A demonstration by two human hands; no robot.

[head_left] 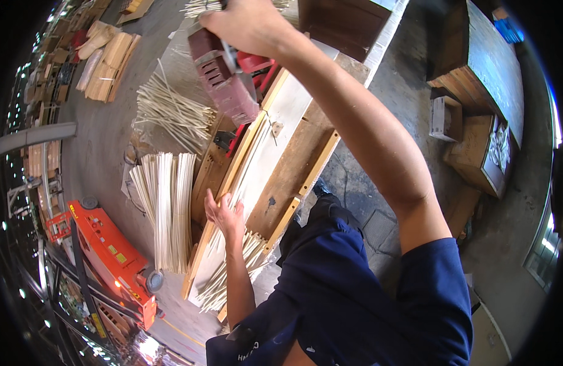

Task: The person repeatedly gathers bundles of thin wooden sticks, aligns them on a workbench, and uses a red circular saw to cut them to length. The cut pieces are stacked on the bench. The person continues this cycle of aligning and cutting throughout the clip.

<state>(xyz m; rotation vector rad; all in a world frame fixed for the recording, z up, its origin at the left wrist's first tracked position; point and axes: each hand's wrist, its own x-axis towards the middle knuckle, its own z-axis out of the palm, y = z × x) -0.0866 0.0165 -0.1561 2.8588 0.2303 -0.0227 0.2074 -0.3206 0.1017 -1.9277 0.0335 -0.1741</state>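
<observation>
My right hand (248,27) is at the top, closed round the handle of a chop saw. The handle is mostly hidden under my fingers. The saw (229,85) has a maroon blade guard and red parts beneath it, and stands by a long wooden rail (248,155). Lower down, my left hand (226,216) holds a row of thin pale wooden sticks (240,190) lying along that rail. Its index finger is stretched out over the rail. More loose sticks (237,268) lie below my left wrist, on the same bench.
Left of the bench lie a neat bundle of sticks (165,201) and a messier pile (172,110). An orange machine (111,250) stands on the floor at the left. Wooden boxes (476,149) and a large table (489,67) are at the right.
</observation>
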